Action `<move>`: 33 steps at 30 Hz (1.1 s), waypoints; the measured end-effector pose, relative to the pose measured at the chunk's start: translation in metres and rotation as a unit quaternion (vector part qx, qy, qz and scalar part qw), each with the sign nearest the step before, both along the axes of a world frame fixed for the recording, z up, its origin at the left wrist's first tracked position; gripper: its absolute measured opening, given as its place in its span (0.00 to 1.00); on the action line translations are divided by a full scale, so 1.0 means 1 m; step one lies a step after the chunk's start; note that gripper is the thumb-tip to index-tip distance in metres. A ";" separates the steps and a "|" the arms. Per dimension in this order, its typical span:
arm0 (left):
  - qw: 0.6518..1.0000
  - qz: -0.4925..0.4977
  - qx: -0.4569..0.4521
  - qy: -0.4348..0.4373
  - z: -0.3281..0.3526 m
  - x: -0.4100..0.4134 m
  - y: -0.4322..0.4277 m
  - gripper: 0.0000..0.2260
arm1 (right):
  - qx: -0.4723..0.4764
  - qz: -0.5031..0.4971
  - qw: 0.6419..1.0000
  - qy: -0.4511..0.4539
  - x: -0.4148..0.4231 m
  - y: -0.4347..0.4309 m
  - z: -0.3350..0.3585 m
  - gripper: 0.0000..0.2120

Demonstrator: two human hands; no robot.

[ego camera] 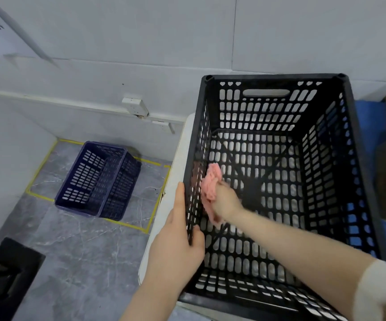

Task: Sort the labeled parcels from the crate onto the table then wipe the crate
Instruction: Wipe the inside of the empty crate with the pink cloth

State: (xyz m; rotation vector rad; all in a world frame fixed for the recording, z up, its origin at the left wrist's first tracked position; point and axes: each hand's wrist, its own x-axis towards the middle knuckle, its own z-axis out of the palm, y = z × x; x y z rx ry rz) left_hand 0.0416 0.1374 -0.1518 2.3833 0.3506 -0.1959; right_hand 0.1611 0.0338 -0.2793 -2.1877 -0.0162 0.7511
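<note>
A: Item one, black crate (277, 107): perforated plastic, standing upright on the white desk (175, 158), its left wall at the desk's left edge. Nothing lies on its slotted floor, no parcels inside it

B: Item two, pink cloth (211, 188): bunched, pressed against the inner face of the crate's left wall, about halfway down

A: Item three, right hand (225, 202): reaching down into the crate from its near right corner, fingers closed on the cloth. Slightly blurred. A pale sleeve (379, 290) covers the arm at the crate's near rim

B: Item four, left hand (178, 242): on the crate's left wall at the rim, thumb inside, fingers (179, 200) flat along the outside, clamped on that wall

A: Item five, blue basket (99, 179): on the grey floor (78, 251) well to the left of the crate, lying tilted on its side inside a rectangle of yellow tape (37, 167)

B: Item six, blue surface (370, 126): showing just beyond the crate's right wall

A: Item seven, dark object (6, 274): on the floor, far left of the crate's near end, too dim to identify
</note>
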 end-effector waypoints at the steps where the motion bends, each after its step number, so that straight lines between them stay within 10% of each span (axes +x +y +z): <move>1: 1.000 0.000 0.000 -0.001 0.000 0.000 0.000 0.41 | -0.013 -0.020 1.000 0.019 0.012 -0.004 0.008 0.08; 10: 1.000 0.000 -0.004 0.025 -0.001 0.001 0.001 0.44 | 0.307 -0.159 0.918 -0.195 -0.019 0.020 0.095 0.17; 16: 1.000 0.001 -0.008 0.011 -0.003 0.002 0.001 0.42 | 0.050 0.080 0.995 0.002 -0.051 -0.006 0.011 0.19; 20: 1.000 -0.001 -0.006 0.017 0.001 0.001 0.001 0.42 | 0.051 -0.063 0.988 0.132 -0.034 -0.008 0.035 0.07; 27: 0.999 -0.005 -0.038 0.006 0.003 0.004 -0.001 0.41 | 0.291 -0.083 0.946 -0.113 -0.049 -0.010 0.109 0.13; 33: 1.000 -0.008 0.007 0.012 0.004 0.000 -0.002 0.44 | 0.087 0.096 0.992 -0.005 -0.071 -0.006 0.029 0.32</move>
